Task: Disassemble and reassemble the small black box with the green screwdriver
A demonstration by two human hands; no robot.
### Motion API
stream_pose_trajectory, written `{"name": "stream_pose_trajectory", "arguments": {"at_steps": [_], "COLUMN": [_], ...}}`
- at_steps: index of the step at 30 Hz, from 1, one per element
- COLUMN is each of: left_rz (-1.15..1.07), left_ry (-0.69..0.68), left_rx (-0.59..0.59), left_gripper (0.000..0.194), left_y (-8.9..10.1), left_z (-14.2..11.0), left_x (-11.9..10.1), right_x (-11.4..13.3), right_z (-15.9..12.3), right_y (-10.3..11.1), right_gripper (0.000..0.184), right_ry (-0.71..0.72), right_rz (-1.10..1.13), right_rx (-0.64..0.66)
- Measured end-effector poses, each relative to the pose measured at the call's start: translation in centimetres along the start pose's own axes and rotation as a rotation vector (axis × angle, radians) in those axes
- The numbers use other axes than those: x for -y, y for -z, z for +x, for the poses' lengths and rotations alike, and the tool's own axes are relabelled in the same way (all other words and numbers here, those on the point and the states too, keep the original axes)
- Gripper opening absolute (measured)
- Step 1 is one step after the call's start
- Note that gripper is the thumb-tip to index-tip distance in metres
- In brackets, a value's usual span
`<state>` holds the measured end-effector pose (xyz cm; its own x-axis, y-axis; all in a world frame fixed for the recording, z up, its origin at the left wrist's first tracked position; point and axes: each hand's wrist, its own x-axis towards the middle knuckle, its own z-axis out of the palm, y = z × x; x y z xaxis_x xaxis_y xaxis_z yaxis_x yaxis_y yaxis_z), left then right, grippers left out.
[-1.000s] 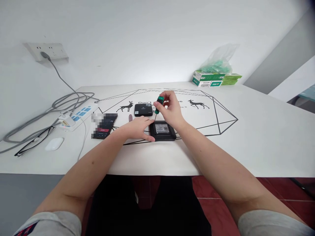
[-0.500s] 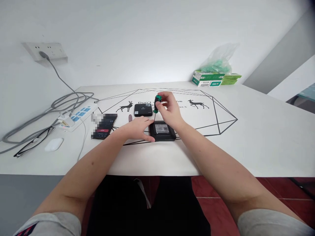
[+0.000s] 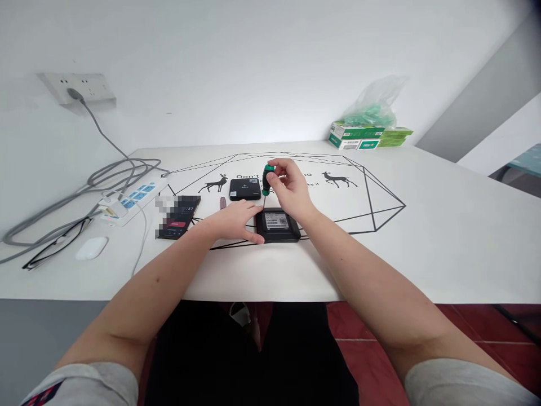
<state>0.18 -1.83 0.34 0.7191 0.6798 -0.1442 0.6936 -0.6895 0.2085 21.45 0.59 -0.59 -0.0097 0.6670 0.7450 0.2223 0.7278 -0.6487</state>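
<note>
A black box (image 3: 276,221) with a white printed label lies label side up on the table. My left hand (image 3: 239,219) clasps its left edge, with the thumb at the front corner and the fingers near the back corner. In my right hand (image 3: 291,186) is a screwdriver (image 3: 266,180) with a green and black handle, pinched between thumb and fingers. It stands nearly upright, its shaft pointing down at the box's back left corner. The exact contact of its tip is too small to make out.
Behind lies another black box (image 3: 245,189), with a small purplish object (image 3: 222,203) beside it. A phone (image 3: 180,217), a white case (image 3: 92,248), glasses (image 3: 57,242) and a power strip (image 3: 137,197) with grey cable are at left. Green boxes (image 3: 359,135) stand back right.
The screwdriver's handle has turned and tilted slightly more upright in my right hand. My left hand and the labelled box stay as they were; the view has shifted a little.
</note>
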Motion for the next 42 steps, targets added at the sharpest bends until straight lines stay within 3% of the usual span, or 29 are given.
{"name": "stream_pose_trajectory", "arguments": {"at_steps": [3, 11, 16, 20, 28, 37, 42], "left_rz": [-0.005, 0.002, 0.008, 0.005, 0.005, 0.008, -0.004], "left_ry": [0.000, 0.016, 0.013, 0.005, 0.009, 0.009, 0.025], "left_rx": [-0.007, 0.001, -0.009, -0.004, -0.013, -0.002, 0.010], "left_gripper": [0.106, 0.105, 0.105, 0.107, 0.104, 0.103, 0.103], "left_y": [-0.04, 0.05, 0.04, -0.05, 0.01, 0.14, 0.17], "left_z": [0.01, -0.01, 0.01, 0.09, 0.08, 0.02, -0.08], "left_x": [-0.01, -0.09, -0.17, -0.02, -0.12, -0.21, -0.30], "right_x": [0.04, -0.27, -0.19, 0.04, 0.51, 0.53, 0.27], "right_z": [0.08, 0.08, 0.03, -0.01, 0.22, -0.17, -0.07], "right_y": [0.08, -0.18, -0.16, 0.07, 0.08, -0.08, -0.28], "right_gripper": [0.027, 0.030, 0.030, 0.023, 0.033, 0.026, 0.034], "right_ry": [0.023, -0.101, -0.068, -0.050, -0.015, -0.067, -0.037], "right_rz": [-0.017, 0.159, 0.093, 0.127, 0.016, 0.209, 0.099], "right_rx": [-0.008, 0.051, 0.013, 0.057, 0.054, 0.142, 0.076]}}
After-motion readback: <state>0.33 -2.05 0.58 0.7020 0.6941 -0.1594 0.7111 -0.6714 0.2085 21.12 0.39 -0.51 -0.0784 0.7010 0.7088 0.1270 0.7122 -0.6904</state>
